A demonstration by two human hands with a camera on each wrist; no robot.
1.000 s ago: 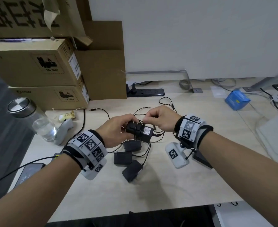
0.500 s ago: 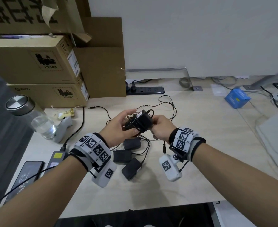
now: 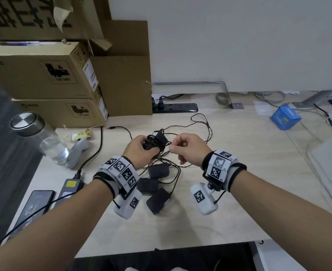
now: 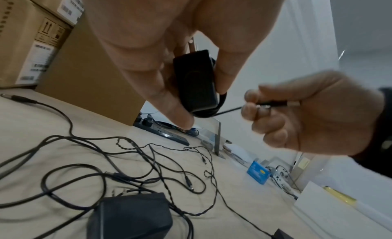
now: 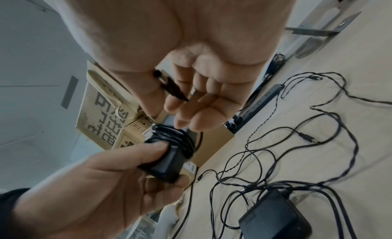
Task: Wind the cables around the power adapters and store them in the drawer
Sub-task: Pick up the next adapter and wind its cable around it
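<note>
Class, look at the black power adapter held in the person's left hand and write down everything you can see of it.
The black power adapter is a small rectangular block of matte plastic with rounded edges and metal plug prongs at one end. Several turns of its thin black cable are wound round its body. The left hand grips it above the pale wooden desk, thumb on one side, fingers on the other. A short taut stretch of cable runs to the right hand, which pinches the cable's end.

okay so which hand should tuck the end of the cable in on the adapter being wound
Right. The right hand already pinches the cable end beside the adapter, while the left hand is occupied, its grip holding the wound adapter steady above the desk.
</note>
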